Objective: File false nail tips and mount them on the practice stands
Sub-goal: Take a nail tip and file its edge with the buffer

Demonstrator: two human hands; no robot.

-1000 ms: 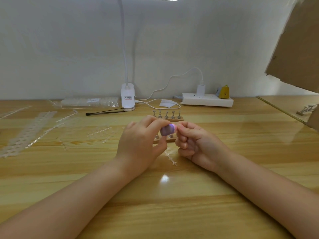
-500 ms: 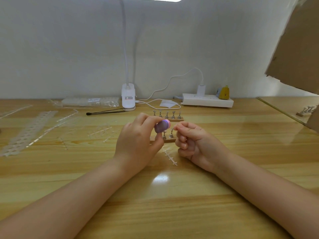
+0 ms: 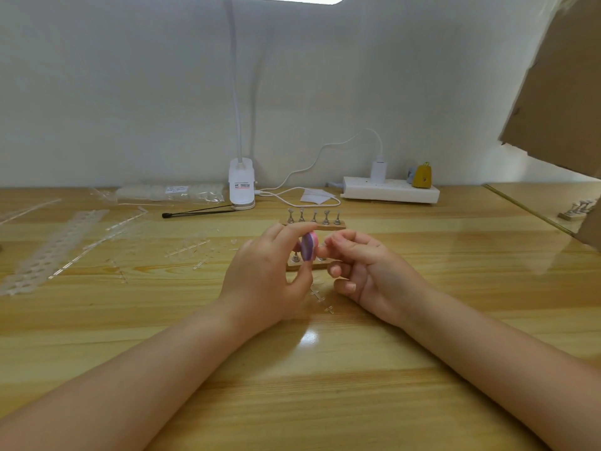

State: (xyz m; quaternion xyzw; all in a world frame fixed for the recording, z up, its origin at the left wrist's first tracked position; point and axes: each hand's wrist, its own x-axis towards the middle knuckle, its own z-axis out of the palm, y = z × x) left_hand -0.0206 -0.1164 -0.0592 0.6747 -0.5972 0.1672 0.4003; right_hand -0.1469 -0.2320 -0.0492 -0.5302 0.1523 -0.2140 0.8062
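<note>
Practice stands (image 3: 313, 220) behind both hands.

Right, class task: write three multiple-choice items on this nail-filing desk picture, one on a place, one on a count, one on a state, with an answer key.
1. Where is the black stick?
A. On the table, in front of the lamp base
B. On the power strip
C. In the right hand

2. How many metal holders stand on the far wooden stand?
A. Two
B. Five
C. Nine

3. What is the left hand doing?
A. Lying flat on the table
B. Pinching the purple file block
C. Gripping the lamp neck

Key: 1 A, it lies on the wood just below the lamp base. 2 B, five posts stand in a row. 3 B, finger and thumb clamp the block.
</note>
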